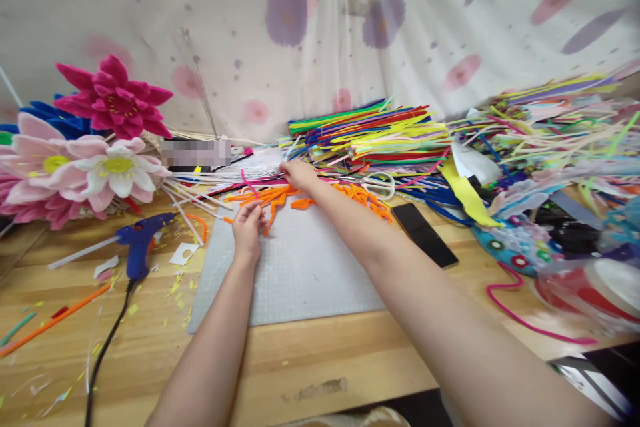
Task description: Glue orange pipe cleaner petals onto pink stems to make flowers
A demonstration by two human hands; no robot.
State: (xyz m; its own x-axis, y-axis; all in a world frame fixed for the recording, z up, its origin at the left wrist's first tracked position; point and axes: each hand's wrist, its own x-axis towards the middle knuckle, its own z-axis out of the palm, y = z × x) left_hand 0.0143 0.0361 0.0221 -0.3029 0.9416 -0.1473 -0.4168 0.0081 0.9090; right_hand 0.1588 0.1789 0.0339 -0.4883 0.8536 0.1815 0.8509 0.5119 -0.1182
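Observation:
My left hand [247, 230] is closed near the left part of the grey cutting mat [310, 273], its fingertips pinched by an orange fuzzy piece [270, 213]; what they hold is too small to make out. Farther forward, my right hand [299, 175] reaches to a bundle of thin white sticks [257, 163], fingers bent together at its edge. Whether it grips any of them is unclear. Several orange fuzzy shapes [363, 199] lie along the mat's back edge, partly behind my right forearm.
A blue glue gun [143, 240] and fuzzy flowers [117, 103] are at left. Colourful pipe cleaners [375, 137], white-handled scissors [381, 185] and a black phone [424, 233] lie behind and right. A plastic tub [590, 287] stands far right.

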